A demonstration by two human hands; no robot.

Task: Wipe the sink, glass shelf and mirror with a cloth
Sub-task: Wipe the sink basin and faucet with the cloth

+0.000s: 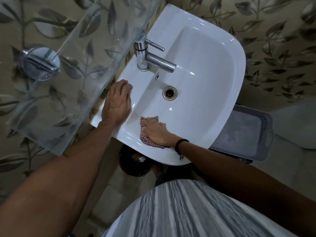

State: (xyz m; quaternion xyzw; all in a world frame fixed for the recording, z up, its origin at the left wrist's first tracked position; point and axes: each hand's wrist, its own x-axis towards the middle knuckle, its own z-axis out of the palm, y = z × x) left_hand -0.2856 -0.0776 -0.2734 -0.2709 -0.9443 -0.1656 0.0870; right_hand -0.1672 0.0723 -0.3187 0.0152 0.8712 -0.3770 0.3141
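Note:
A white ceramic sink point(208, 69) fills the middle of the view, with a chrome tap point(145, 55) at its back edge and a metal drain point(169, 93) in the bowl. My right hand point(158, 132) presses flat on a red-and-white checked cloth point(147, 127) on the sink's near rim. My left hand point(118, 101) rests on the sink's back ledge, fingers slightly bent, holding nothing. A frosted glass shelf point(82, 53) with a leaf pattern juts out above the left of the sink. The mirror is not in view.
A chrome shelf bracket point(41, 63) is fixed to the leaf-patterned wall at the left. A grey plastic basket point(248, 134) stands on the floor under the sink's right side. A dark round object point(133, 163) lies under the sink.

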